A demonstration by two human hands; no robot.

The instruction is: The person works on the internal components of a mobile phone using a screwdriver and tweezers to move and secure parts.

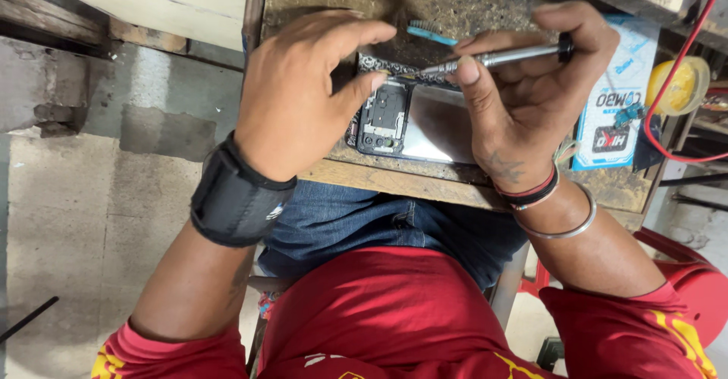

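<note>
While the opened phone (402, 121) lies flat near the front edge of the worn wooden bench (470, 3), both hands work right over it. Its back cover is off: dark board and camera area to the left, bare silvery plate to the right.

Right hand (531, 91), at about 3 o'clock from the phone, is closed round a slim metal screwdriver (493, 58). The shaft runs nearly level, black cap at the 3 o'clock end against the fingers, tip pointing to 9 o'clock. The tip sits at the phone's top edge, roughly 12 o'clock on the device. Can't tell whether it is actually seated in a screw; thumb and blur hide the contact.

Left hand (296, 98), at 9 o'clock from the phone, holds nothing I can see. Fingers are arched, narrow gap between thumb and forefinger, thumb tip right at the screwdriver tip. The palm covers the phone's left end. Black wrist strap (235, 201) on that arm; red and black bands plus a metal bangle (565, 227) on the right wrist.

Around it:
- blue-handled brush (428, 31) at 12 o'clock, just beyond the phone
- printed blue-and-white packet (622, 98) at 3 o'clock, past the right hand
- round yellow tub (682, 83) further out at 3 o'clock, red wire (682, 49) curving beside it
</note>
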